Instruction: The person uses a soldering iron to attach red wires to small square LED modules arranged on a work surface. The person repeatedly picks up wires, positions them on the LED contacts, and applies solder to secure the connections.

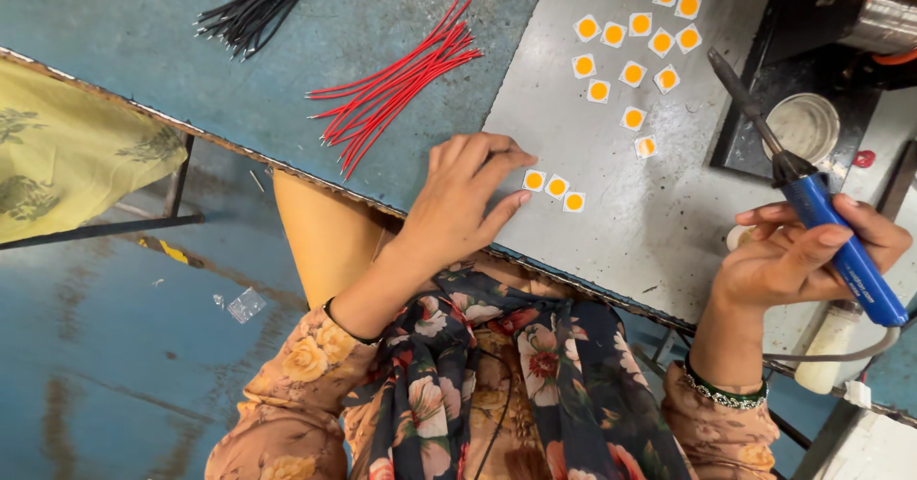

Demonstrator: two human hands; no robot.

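My right hand (798, 260) is closed around a soldering iron (812, 203), gripping its blue handle between thumb and fingers. The handle is a bright blue cylinder; ahead of it runs a dark collar and then a long, thin, dark metal shaft that ends in a point, tilted up and away from me toward the upper left. A pale cord (845, 354) trails from the back of the handle below my wrist. The tip hangs over the right part of the grey metal sheet (659, 222), touching nothing that I can see, just beside a small round tin (805, 125) that sits on a dark tray. My left hand (463, 198) lies flat and open on the blue table (191, 69), holding nothing, with the fingertips at the edge of the grey sheet and just touching the first of three small square chips (555, 188). These chips are white squares with a round orange-yellow middle, set in a short row. More chips of the same kind (635, 45) are scattered farther up the sheet, well apart from my fingers. To the left of the sheet lie a bundle of red wires (396, 84) and, farther off, a bundle of black wires (263, 2).
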